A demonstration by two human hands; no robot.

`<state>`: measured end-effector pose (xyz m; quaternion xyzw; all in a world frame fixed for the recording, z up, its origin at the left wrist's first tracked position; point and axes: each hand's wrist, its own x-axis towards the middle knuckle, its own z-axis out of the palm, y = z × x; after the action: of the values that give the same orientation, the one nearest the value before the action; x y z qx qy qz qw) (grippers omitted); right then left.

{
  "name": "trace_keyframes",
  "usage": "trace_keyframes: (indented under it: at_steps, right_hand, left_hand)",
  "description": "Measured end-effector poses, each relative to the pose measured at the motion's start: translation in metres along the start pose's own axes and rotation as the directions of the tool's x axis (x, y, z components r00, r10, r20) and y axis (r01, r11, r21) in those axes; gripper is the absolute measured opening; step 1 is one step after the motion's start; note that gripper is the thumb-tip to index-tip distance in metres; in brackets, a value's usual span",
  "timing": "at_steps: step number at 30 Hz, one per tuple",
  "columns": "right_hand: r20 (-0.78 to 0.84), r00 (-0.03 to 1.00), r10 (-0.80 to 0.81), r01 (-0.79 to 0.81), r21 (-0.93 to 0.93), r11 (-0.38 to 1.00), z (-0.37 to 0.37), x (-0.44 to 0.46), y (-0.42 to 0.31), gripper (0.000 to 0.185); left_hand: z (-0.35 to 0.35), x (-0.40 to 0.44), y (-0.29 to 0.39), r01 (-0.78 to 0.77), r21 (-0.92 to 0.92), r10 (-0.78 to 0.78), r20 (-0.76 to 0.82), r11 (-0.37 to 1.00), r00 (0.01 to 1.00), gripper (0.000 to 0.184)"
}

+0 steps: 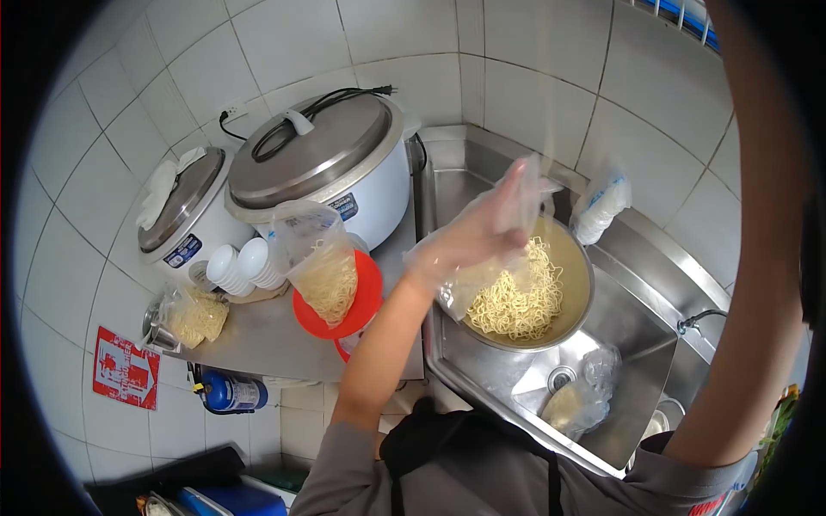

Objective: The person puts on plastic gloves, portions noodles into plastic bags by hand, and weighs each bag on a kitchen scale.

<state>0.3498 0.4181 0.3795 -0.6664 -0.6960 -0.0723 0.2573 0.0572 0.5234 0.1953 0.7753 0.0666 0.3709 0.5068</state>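
Apron fabric and a grey shirt occupied the near edge of the view. The right arm rose along the right side to the upper edge; the right hand lay outside the view, so its grip could not be determined. The left forearm extended forward over the edge of the sink. The left hand was positioned above the bowl, with clear plastic around it; whether the fingers were spread or pressed together on the plastic could not be determined. Yellow noodles lay heaped in the bowl, below the left hand. The bowl stood at the sink; a clear bag with pale contents lay on the sink floor beside the drain. On the counter to the left, a red basin held an upright plastic bag of noodles. Farther left, stacked white bowls stood near a second noodle bag. Behind these stood a large lidded cooker, a power cord resting on its lid, and a smaller cooker bearing a white cloth. A tiled wall closed the far side.
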Motion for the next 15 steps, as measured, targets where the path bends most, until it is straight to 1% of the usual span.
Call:
trace_keyframes:
  at_steps: [1,4,6,8,9,10,11,13,15]
  right_hand:
    - [0.002,1.0,-0.004,0.004,0.003,1.0,0.0,0.002,-0.003,0.023]
    - [0.014,1.0,-0.027,0.027,0.013,1.0,0.002,0.009,-0.01,0.024]
    - [0.022,0.997,-0.071,0.07,0.03,0.997,0.0,0.023,-0.017,0.024]
    - [0.026,0.991,-0.13,0.128,0.056,0.99,0.0,0.041,-0.035,0.024]
    - [0.028,0.986,-0.165,0.163,0.073,0.984,-0.001,0.051,-0.045,0.024]
    - [0.031,0.978,-0.207,0.203,0.096,0.974,-0.001,0.061,-0.058,0.024]
    - [0.035,0.968,-0.248,0.243,0.119,0.963,-0.002,0.073,-0.069,0.025]
    - [0.053,0.93,-0.364,0.348,0.194,0.917,-0.002,0.108,-0.115,0.025]
    - [0.079,0.874,-0.48,0.443,0.28,0.852,0.006,0.137,-0.168,0.025]
  left_hand:
    - [0.012,0.011,0.012,-0.062,-0.126,0.061,-0.017,0.99,0.998,0.093]
    - [0.01,0.029,0.059,-0.002,-0.121,-0.004,-0.052,0.993,0.999,0.053]
    - [0.002,0.036,0.087,0.171,-0.257,-0.203,-0.102,0.951,0.974,0.039]
    - [-0.032,0.036,0.112,0.189,-0.173,-0.224,-0.214,0.967,0.951,0.031]
    - [-0.044,0.03,0.144,0.312,-0.002,-0.288,-0.389,0.95,0.875,0.029]
    - [-0.061,0.026,0.164,0.357,0.112,-0.265,-0.475,0.927,0.839,0.028]
    - [-0.079,0.02,0.181,0.342,0.21,-0.194,-0.515,0.916,0.835,0.028]
    - [-0.11,0.012,0.206,0.281,0.36,-0.064,-0.511,0.89,0.857,0.027]
    - [-0.132,0.004,0.224,0.273,0.467,0.001,-0.506,0.841,0.863,0.026]
